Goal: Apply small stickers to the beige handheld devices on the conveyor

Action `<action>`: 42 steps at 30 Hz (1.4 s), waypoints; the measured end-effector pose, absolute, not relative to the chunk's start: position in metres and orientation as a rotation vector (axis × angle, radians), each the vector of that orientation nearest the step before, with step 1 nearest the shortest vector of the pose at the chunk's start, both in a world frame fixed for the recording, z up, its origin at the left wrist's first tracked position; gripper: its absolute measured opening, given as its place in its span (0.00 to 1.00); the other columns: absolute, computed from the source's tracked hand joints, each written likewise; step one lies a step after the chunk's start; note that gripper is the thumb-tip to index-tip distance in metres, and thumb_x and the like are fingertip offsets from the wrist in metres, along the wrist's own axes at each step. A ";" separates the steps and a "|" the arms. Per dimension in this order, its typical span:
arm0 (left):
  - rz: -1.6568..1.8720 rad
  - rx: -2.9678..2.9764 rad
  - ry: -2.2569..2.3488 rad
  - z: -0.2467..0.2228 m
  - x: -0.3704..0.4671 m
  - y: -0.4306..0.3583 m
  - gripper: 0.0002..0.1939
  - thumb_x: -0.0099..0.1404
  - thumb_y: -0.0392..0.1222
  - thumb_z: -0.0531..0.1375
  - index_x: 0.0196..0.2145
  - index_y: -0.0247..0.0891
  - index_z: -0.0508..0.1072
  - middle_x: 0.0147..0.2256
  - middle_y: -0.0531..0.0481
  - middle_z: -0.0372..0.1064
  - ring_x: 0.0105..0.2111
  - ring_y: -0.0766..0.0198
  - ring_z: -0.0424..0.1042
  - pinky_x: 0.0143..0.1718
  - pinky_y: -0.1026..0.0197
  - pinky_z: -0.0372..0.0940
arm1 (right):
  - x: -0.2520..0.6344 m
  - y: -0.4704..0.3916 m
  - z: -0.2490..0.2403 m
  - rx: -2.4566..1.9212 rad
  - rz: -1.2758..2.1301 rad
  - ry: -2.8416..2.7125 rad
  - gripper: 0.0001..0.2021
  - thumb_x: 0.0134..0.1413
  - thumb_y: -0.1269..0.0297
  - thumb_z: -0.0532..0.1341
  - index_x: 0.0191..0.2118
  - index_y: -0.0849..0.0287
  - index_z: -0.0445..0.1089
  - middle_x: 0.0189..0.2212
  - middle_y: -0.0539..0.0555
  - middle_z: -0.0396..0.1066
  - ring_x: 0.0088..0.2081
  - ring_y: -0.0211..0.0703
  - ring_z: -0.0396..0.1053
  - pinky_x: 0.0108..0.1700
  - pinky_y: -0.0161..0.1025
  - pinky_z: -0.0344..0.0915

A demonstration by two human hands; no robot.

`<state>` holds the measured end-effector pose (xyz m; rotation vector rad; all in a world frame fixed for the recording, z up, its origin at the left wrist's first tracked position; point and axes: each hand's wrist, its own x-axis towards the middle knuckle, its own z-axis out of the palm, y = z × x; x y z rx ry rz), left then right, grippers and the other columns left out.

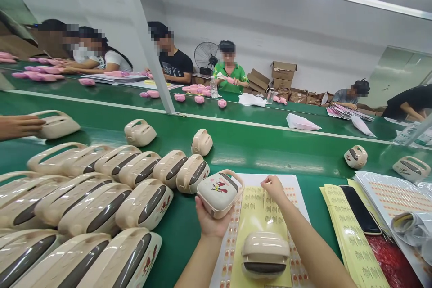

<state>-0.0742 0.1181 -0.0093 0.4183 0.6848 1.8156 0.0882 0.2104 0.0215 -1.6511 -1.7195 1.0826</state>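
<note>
- Nearest: second beige handled case [266, 254] on the yellow label sheet [251, 220], long axis left-right, dark strip on the near side. It covers part of the near end of the sheet.
- Left hand [213, 220]: full, cupped under the held beige case [218, 192], which sits left of the yellow sheet's far half. Red-and-dark print faces up, handle on the right. Foreshortened; can't call its long axis.
- Right hand [274, 187]: narrow, thumb and fingertips pinched together over the far end of the sheet. Can't tell if a label is between them.
- Key relation: held case lies left and slightly near of the right fingertips, gap between. Left hand is the nearer one, already under it; sheet's long axis runs near-far, below the right hand.
- White sticker sheet [297, 195] underneath, mostly covered.
- Left: rows of beige cases [145, 204], nearest ones cut off by frame.
- Right: label sheet stack [351, 234], phone [361, 209].
- Farther: co-worker's hand [22, 127] at far left touching a case [58, 125]; body out of frame.
- Far bench: pink toys [199, 99], too small to identify; co-worker in green [232, 74] holding one.
</note>
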 end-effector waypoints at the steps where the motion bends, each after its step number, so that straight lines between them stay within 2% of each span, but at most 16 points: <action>1: 1.812 0.358 0.627 -0.015 -0.075 0.120 0.33 0.58 0.67 0.41 0.59 0.59 0.45 0.58 0.59 0.58 0.61 0.51 0.45 0.52 0.44 0.58 | 0.087 0.211 0.017 -1.682 1.075 -1.739 0.07 0.55 0.65 0.58 0.36 0.63 0.68 0.37 0.53 0.68 0.36 0.39 0.68 0.37 0.41 0.66; 4: 1.798 0.285 0.469 -0.026 -0.074 0.122 0.27 0.59 0.64 0.47 0.54 0.57 0.59 0.49 0.57 0.70 0.56 0.53 0.59 0.47 0.49 0.63 | 0.084 0.213 0.009 -1.744 1.066 -1.786 0.11 0.57 0.62 0.56 0.44 0.61 0.66 0.42 0.54 0.68 0.38 0.40 0.68 0.39 0.43 0.67; 6: 1.802 0.291 0.413 -0.029 -0.072 0.121 0.21 0.60 0.60 0.49 0.49 0.57 0.66 0.44 0.57 0.74 0.49 0.54 0.67 0.43 0.52 0.66 | 0.083 0.213 0.005 -1.765 1.045 -1.801 0.12 0.57 0.62 0.56 0.45 0.61 0.65 0.42 0.54 0.68 0.39 0.41 0.68 0.40 0.43 0.67; 9: 1.808 0.245 0.328 -0.026 -0.070 0.119 0.17 0.61 0.54 0.51 0.46 0.53 0.70 0.41 0.54 0.75 0.41 0.55 0.73 0.37 0.54 0.68 | 0.081 0.214 -0.001 -1.767 0.984 -1.801 0.11 0.57 0.62 0.56 0.43 0.62 0.66 0.41 0.54 0.68 0.38 0.41 0.68 0.40 0.43 0.67; 12: 1.774 0.078 0.264 -0.020 -0.067 0.118 0.17 0.62 0.50 0.52 0.47 0.49 0.69 0.38 0.50 0.77 0.38 0.53 0.74 0.34 0.53 0.68 | 0.081 0.214 -0.006 -1.731 0.940 -1.778 0.05 0.54 0.66 0.58 0.33 0.63 0.67 0.37 0.52 0.68 0.36 0.38 0.66 0.38 0.40 0.65; 14: 1.742 -0.002 0.265 -0.016 -0.064 0.117 0.17 0.62 0.49 0.52 0.47 0.47 0.69 0.36 0.48 0.77 0.36 0.53 0.75 0.33 0.53 0.68 | 0.081 0.213 -0.008 -1.694 0.953 -1.743 0.08 0.50 0.69 0.59 0.23 0.61 0.64 0.31 0.50 0.67 0.30 0.36 0.65 0.34 0.37 0.62; 16: 1.716 -0.032 0.292 -0.013 -0.059 0.118 0.18 0.62 0.47 0.53 0.48 0.45 0.69 0.36 0.47 0.77 0.35 0.53 0.75 0.33 0.53 0.68 | 0.082 0.213 -0.008 -1.652 1.000 -1.693 0.11 0.45 0.71 0.59 0.17 0.60 0.59 0.25 0.48 0.64 0.24 0.34 0.63 0.30 0.35 0.60; 21: 1.704 -0.095 0.359 -0.008 -0.050 0.122 0.22 0.61 0.49 0.55 0.52 0.42 0.66 0.35 0.46 0.77 0.36 0.53 0.74 0.36 0.53 0.66 | 0.086 0.212 -0.003 -1.540 1.227 -1.518 0.09 0.39 0.63 0.59 0.18 0.57 0.57 0.16 0.44 0.57 0.19 0.35 0.59 0.25 0.35 0.58; 24: 1.715 -0.108 0.403 -0.006 -0.047 0.124 0.22 0.60 0.49 0.56 0.51 0.39 0.67 0.34 0.45 0.76 0.35 0.53 0.74 0.36 0.53 0.66 | 0.089 0.208 0.004 -1.469 1.338 -1.415 0.11 0.34 0.57 0.60 0.18 0.57 0.58 0.16 0.44 0.57 0.19 0.34 0.59 0.24 0.35 0.59; 28: 1.740 -0.099 0.462 -0.001 -0.045 0.125 0.20 0.59 0.49 0.57 0.47 0.39 0.69 0.34 0.46 0.76 0.34 0.55 0.74 0.38 0.54 0.66 | 0.092 0.201 0.017 -1.368 1.381 -1.346 0.13 0.29 0.55 0.62 0.17 0.58 0.60 0.18 0.45 0.58 0.19 0.32 0.55 0.24 0.34 0.55; 34: 1.768 -0.011 0.573 0.007 -0.047 0.124 0.22 0.58 0.55 0.55 0.42 0.37 0.72 0.34 0.46 0.75 0.36 0.55 0.73 0.36 0.55 0.67 | 0.095 0.188 0.048 -1.237 1.426 -1.328 0.15 0.29 0.53 0.63 0.17 0.57 0.60 0.15 0.44 0.54 0.19 0.31 0.51 0.25 0.34 0.52; 39: 1.804 0.116 0.700 0.013 -0.053 0.116 0.21 0.53 0.49 0.63 0.45 0.44 0.69 0.38 0.53 0.74 0.37 0.60 0.72 0.32 0.64 0.67 | 0.079 0.171 0.081 -1.121 1.531 -1.459 0.11 0.31 0.57 0.65 0.18 0.59 0.64 0.18 0.46 0.61 0.21 0.33 0.54 0.27 0.34 0.54; 42: 1.814 0.188 0.760 0.016 -0.053 0.112 0.26 0.50 0.48 0.65 0.48 0.47 0.66 0.40 0.54 0.73 0.37 0.62 0.72 0.33 0.65 0.66 | 0.062 0.163 0.093 -1.093 1.459 -1.662 0.06 0.34 0.64 0.64 0.19 0.59 0.66 0.20 0.47 0.64 0.24 0.35 0.58 0.30 0.35 0.55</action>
